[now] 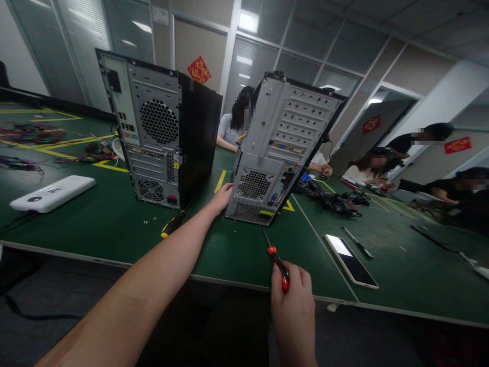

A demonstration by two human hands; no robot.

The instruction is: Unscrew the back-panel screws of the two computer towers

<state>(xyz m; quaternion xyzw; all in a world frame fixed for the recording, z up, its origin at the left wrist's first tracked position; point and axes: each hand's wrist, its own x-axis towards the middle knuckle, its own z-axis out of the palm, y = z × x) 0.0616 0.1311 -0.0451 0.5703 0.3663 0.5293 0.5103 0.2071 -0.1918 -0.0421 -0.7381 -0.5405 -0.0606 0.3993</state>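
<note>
A red-and-black screwdriver (280, 270) is held by its handle in my right hand (296, 295), whose fingers are closed round it. Its shaft points away from me, the tip close to the bottom edge of the right-hand computer case (263, 142); I cannot tell whether they touch. That case stands with its grey back panel, ports and slot covers facing me. Against its left side, low down, lies my left hand (222, 199), with its fingers mostly hidden behind the case edge. A second computer case (153, 158) stands upright to the left, back panel also towards me.
Near the left case lie a yellow-and-black screwdriver (173, 224) and several small screws (150, 221). A white power bank (53, 193) is at left. Rightward are a phone (351, 262), a pen (357, 242) and bundled black cables (336, 201). Other people sit across the green table (244, 255).
</note>
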